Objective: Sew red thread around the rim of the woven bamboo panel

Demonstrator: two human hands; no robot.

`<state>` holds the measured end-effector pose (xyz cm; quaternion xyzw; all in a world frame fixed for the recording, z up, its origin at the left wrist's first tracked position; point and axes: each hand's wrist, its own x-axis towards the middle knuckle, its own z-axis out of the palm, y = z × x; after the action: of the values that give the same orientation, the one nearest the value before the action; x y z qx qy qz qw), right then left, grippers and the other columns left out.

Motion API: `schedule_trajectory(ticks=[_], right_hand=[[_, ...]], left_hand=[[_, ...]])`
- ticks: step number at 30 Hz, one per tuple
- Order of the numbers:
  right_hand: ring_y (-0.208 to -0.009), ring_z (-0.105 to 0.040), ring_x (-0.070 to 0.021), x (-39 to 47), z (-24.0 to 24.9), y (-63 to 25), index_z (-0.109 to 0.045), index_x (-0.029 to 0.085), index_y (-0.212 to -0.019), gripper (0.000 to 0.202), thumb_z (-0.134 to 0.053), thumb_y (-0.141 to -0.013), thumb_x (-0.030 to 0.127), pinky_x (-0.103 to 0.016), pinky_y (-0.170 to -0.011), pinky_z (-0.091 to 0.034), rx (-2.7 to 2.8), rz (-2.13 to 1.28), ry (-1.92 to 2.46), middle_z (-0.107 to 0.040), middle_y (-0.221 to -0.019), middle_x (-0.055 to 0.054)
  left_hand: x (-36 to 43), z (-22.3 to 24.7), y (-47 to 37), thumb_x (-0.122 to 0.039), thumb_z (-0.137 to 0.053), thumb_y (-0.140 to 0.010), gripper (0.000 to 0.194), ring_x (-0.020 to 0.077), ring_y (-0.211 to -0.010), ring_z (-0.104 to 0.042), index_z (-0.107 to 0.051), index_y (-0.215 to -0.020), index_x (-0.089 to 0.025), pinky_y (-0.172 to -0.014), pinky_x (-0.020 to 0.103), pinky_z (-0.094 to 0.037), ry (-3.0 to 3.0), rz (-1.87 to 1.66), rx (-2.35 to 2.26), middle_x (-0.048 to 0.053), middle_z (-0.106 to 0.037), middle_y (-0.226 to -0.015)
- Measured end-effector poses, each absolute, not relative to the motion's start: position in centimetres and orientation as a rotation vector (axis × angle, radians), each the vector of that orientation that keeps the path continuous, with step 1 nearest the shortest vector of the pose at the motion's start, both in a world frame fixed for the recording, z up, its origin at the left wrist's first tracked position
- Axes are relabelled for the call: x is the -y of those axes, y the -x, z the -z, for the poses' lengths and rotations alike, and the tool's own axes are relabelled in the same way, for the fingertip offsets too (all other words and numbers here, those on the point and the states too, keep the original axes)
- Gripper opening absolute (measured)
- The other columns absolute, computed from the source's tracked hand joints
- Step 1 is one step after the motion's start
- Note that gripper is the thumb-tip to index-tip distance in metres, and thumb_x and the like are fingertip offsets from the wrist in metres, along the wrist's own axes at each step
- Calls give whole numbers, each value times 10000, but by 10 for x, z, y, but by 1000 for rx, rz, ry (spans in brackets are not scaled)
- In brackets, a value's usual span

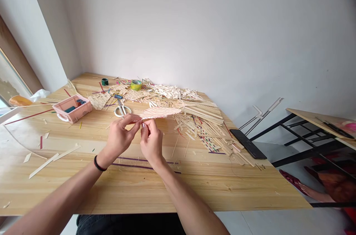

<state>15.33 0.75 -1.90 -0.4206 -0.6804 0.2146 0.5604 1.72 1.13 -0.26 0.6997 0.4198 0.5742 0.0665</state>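
A flat, leaf-shaped woven piece (162, 112), pale with pinkish lines, is held above the table, its broad part pointing away to the right. My left hand (121, 135), with a black band on the wrist, pinches the near left end of it. Close beside, my right hand (151, 140) has thumb and forefinger pressed together at the same near edge. Whatever fine detail lies between the fingertips is too small to make out. White-handled scissors (122, 109) lie just behind my left hand, with a dark blue thread spool (118, 96) at their tips.
A pink basket (73, 111) holding spools stands at left. Pale strips (200, 111) and shavings (175, 91) pile up behind and right. A yellow-green tape roll (136, 85) sits at the back. A black phone-like slab (247, 143) lies on the right edge. Another person's foot (311, 192) shows lower right.
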Motion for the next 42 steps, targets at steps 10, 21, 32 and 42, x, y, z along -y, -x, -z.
schedule_trajectory(ticks=[10, 21, 32, 42], right_hand=[[-517, -511, -113, -7, 14, -154, -514, 209, -954, 239, -436, -1084, 395, -229, -549, -364, 1660, -609, 948, -618, -683, 5], [-514, -412, -110, -7, 12, -155, -520, 206, -906, 246, -464, -1064, 387, -240, -543, -313, 1637, -534, 919, -474, -618, 41], [-526, -404, -100, -8, 14, -154, -571, 186, -952, 213, -479, -1071, 336, -231, -545, -300, 1635, -490, 884, -490, -629, 42], [-480, -373, -87, -7, 14, -153, -571, 184, -945, 203, -487, -1067, 323, -214, -511, -288, 1634, -472, 857, -447, -578, 67]], left_hand=[[-12, -1, -15, -317, -660, -983, 119, 162, -831, -781, -734, -994, -225, -820, 303, -676, -2045, -1732, -1291, 11, -810, -958], [-11, -4, -15, -329, -650, -983, 135, 149, -826, -763, -726, -947, -223, -826, 292, -669, -2054, -1770, -1306, 3, -797, -927], [-11, -6, -15, -295, -651, -977, 115, 130, -800, -750, -720, -938, -211, -820, 271, -667, -2072, -1789, -1277, -5, -782, -899], [-11, -5, -16, -257, -663, -970, 76, 119, -806, -752, -718, -948, -210, -820, 255, -667, -2071, -1808, -1283, -19, -786, -912]])
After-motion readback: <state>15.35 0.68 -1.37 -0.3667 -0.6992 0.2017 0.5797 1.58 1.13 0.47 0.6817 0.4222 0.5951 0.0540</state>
